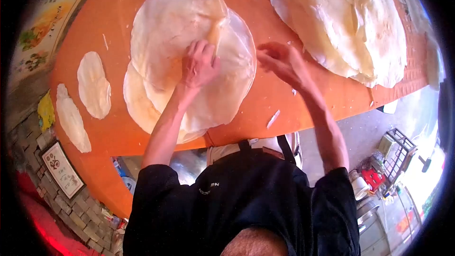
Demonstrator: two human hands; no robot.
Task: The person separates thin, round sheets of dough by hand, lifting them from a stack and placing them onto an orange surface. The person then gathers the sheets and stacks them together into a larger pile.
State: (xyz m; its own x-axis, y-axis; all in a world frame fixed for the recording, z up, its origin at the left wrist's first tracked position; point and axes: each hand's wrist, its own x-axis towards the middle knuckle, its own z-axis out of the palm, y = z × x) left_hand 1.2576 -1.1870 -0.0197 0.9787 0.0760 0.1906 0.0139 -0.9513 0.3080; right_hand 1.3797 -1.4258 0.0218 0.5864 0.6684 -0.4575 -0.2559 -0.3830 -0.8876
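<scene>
Large, thin round flatbread sheets point(166, 23) lie overlapping in a pile on the orange tabletop. My left hand point(201, 64) rests on the pile, fingers curled and closed at a raised fold in the top sheet. The fingertips are partly hidden, but they appear to pinch that fold. Just off the pile's right edge, my right hand point(279, 59) hovers over the table, fingers loosely bent and apart, with nothing visible in them. A taller heap of similar flatbread sheets point(332, 23) lies to the right of that hand.
Two small oval flatbread pieces point(94, 85) lie at the left of the orange table point(265, 99). Scraps are scattered about, one near the front edge point(273, 119). A framed sign point(62, 169) is at lower left; a black metal rack point(398, 151) stands at right.
</scene>
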